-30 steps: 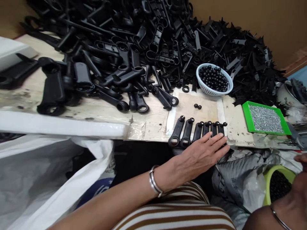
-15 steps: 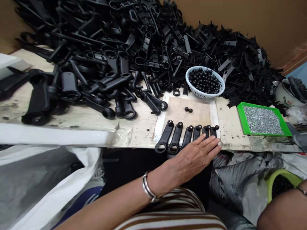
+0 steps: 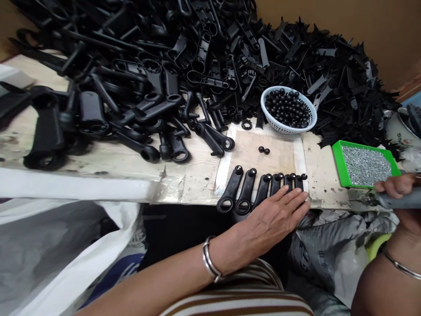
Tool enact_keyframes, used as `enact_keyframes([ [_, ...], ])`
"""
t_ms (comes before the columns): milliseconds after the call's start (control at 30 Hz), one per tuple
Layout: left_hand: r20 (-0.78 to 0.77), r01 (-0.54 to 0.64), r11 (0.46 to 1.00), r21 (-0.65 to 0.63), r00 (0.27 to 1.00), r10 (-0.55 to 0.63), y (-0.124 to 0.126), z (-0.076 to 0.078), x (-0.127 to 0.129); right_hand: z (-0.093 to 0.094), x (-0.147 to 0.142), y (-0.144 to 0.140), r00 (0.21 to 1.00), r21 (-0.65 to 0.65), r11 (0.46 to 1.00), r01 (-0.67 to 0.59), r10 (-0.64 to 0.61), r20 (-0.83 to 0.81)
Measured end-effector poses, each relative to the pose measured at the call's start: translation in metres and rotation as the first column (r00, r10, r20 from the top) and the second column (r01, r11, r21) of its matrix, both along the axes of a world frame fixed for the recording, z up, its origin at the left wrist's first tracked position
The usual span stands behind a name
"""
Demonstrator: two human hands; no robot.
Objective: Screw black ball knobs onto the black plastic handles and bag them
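My left hand lies flat, fingers stretched out, over the right-hand ones of a row of black plastic crank handles at the table's front edge. The handles have a ring at the near end and a small round end at the far side; my hand hides the near parts of several. At the right edge, my right hand is closed around a grey electric screwdriver, whose tip points left. Two black balls rest on the brown board behind the row.
A light-blue basket of black balls stands behind the board. A green tray of small screws is at the right. Black plastic parts are heaped along the back and left. Grey sacks sit below the table edge.
My right hand has come into view at the right, now gripping the electric screwdriver. My left hand stays flat on the handles. The whole view has shifted slightly.
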State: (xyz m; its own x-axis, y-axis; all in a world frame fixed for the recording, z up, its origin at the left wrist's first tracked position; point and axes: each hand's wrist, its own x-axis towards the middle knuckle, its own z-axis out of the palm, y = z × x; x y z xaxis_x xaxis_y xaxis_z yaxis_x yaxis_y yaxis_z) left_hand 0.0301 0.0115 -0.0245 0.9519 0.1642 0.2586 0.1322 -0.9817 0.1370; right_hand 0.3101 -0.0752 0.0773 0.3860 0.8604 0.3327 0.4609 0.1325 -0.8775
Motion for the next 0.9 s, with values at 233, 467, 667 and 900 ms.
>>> enact_keyframes([
  [233,0.019,-0.038,0.994,0.099,0.999,0.036,-0.007,-0.007,0.003,-0.005,-0.067,0.053,0.958,0.194,0.981,-0.018,0.073,-0.277],
  [467,0.039,-0.044,0.990,0.131,0.998,0.039,-0.007,-0.007,0.010,-0.011,-0.098,0.082,0.933,0.378,0.926,-0.013,0.148,-0.329],
  [667,0.062,-0.038,0.997,0.065,0.998,0.034,-0.008,-0.012,0.008,-0.015,-0.109,0.090,0.934,0.395,0.918,0.004,0.138,-0.330],
  [900,0.032,-0.045,0.997,0.060,0.999,0.043,-0.008,-0.012,0.011,-0.020,-0.107,0.098,0.931,0.369,0.929,0.026,0.112,-0.348],
])
